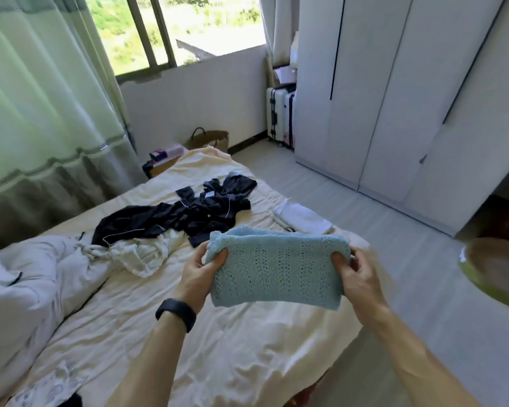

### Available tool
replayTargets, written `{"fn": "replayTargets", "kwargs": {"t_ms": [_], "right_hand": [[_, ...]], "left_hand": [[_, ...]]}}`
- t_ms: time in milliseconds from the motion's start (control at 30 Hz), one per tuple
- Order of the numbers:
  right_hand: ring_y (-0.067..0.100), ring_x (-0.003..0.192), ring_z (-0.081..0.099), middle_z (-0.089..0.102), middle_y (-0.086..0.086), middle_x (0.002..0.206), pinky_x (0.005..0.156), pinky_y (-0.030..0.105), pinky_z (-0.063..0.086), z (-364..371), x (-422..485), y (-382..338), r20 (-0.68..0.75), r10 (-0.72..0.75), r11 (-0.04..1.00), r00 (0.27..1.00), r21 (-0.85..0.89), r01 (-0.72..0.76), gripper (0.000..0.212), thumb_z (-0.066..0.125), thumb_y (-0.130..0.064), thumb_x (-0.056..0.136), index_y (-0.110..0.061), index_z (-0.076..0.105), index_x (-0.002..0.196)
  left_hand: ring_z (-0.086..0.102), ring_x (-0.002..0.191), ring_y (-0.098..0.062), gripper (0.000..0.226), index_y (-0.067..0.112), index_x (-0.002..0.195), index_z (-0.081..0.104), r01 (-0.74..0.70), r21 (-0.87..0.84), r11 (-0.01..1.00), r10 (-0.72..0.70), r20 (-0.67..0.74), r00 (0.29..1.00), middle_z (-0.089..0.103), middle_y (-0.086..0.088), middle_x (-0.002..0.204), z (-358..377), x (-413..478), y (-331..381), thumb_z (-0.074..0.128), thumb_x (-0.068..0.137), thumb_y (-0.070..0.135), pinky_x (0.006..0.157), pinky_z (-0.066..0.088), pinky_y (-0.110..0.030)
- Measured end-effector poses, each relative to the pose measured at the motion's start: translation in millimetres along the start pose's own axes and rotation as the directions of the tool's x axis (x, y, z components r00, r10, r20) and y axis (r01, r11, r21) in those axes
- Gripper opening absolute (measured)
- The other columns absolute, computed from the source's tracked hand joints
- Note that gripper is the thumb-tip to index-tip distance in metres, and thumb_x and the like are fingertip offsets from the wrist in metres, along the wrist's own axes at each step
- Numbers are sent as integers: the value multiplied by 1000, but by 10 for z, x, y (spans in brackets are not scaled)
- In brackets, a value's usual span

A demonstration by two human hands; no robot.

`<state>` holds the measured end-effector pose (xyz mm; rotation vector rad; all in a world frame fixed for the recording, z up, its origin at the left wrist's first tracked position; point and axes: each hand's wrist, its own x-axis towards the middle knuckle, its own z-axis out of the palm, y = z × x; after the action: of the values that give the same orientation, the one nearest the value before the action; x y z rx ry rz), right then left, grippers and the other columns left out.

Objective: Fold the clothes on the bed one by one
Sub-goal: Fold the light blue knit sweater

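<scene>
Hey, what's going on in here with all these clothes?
A person is folding laundry at the bed. The left hand and right hand each grip one end of a light blue knit, already folded into a compact rectangle and held up above the sheet. A folded white piece lies near the bed's right edge. Dark navy pajamas and a crumpled white garment lie unfolded further back.
</scene>
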<state>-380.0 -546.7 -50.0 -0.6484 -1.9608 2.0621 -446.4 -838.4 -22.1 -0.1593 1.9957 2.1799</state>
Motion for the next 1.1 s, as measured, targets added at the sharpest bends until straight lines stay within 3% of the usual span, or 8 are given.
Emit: {"fn": "replayTargets", "kwargs": {"t_ms": [133, 233, 433, 600, 667, 733, 867, 1100], "right_hand": [[21, 91, 62, 68, 5, 100, 77, 37, 54, 88, 233, -36, -109, 1, 1000, 994, 3, -1, 14, 63, -20, 100, -13, 65, 113], [20, 92, 63, 69, 6, 104, 85, 41, 53, 177, 405, -170, -68, 10, 1000, 998, -7, -10, 7, 63, -23, 101, -22, 65, 108], [18, 88, 60, 65, 2, 97, 83, 38, 48, 251, 764, -343, -17, 2, 999, 1000, -32, -3, 4, 61, -26, 102, -28, 64, 103], [21, 91, 62, 68, 9, 103, 84, 43, 51, 244, 1078, -242, -6, 66, 996, 998, -52, -67, 8, 61, -30, 102, -26, 67, 106], [22, 92, 64, 69, 10, 108, 80, 41, 51, 223, 1221, -146, -14, 109, 991, 994, -72, -110, 10, 62, -36, 100, -30, 68, 107], [23, 94, 67, 70, 7, 108, 76, 39, 52, 187, 1386, 17, -19, 185, 979, 983, -80, -186, 12, 64, -41, 99, -35, 69, 107], [24, 98, 68, 69, 2, 110, 79, 44, 57, 92, 1720, 488, -63, 336, 939, 940, -51, -339, 11, 63, -37, 100, -33, 67, 110], [27, 98, 73, 70, 5, 118, 83, 60, 60, -62, 2577, 1431, -137, 622, 782, 771, 56, -620, 23, 64, -34, 100, -27, 62, 122]], "left_hand": [[69, 100, -32, 25, 19, 119, 66, 34, 66, 997, -34, 3, 999, 71, -13, 113, 102, 210, 105, 69, 94, 23, 86, 57, -52], [71, 102, -29, 29, 24, 120, 65, 64, 123, 990, -70, 47, 996, 72, -9, 113, 107, 439, 228, 71, 92, 29, 84, 60, -51], [74, 88, -21, 26, 22, 122, 61, 106, 257, 961, -158, 191, 969, 74, -13, 108, 196, 945, 297, 66, 96, 26, 72, 62, -40], [71, 75, -17, 26, 26, 120, 60, 230, 109, 967, -244, 131, 961, 71, -5, 97, 357, 1352, 97, 66, 96, 32, 60, 57, -34], [70, 81, -22, 26, 26, 122, 58, 309, 74, 948, -317, 172, 932, 71, -7, 101, 435, 1508, -37, 64, 97, 32, 65, 59, -39], [67, 93, -29, 22, 27, 118, 57, 365, 67, 928, -371, 199, 907, 69, -11, 111, 508, 1664, -217, 63, 97, 31, 82, 56, -52], [66, 89, -28, 43, 23, 122, 57, 454, 174, 874, -481, 174, 859, 71, -8, 102, 686, 2020, -557, 75, 87, 39, 84, 52, -49], [69, 100, -31, 30, 18, 123, 57, 594, 355, 722, -657, 82, 750, 70, -14, 116, 1364, 3217, -1166, 63, 98, 32, 90, 55, -47]]}}
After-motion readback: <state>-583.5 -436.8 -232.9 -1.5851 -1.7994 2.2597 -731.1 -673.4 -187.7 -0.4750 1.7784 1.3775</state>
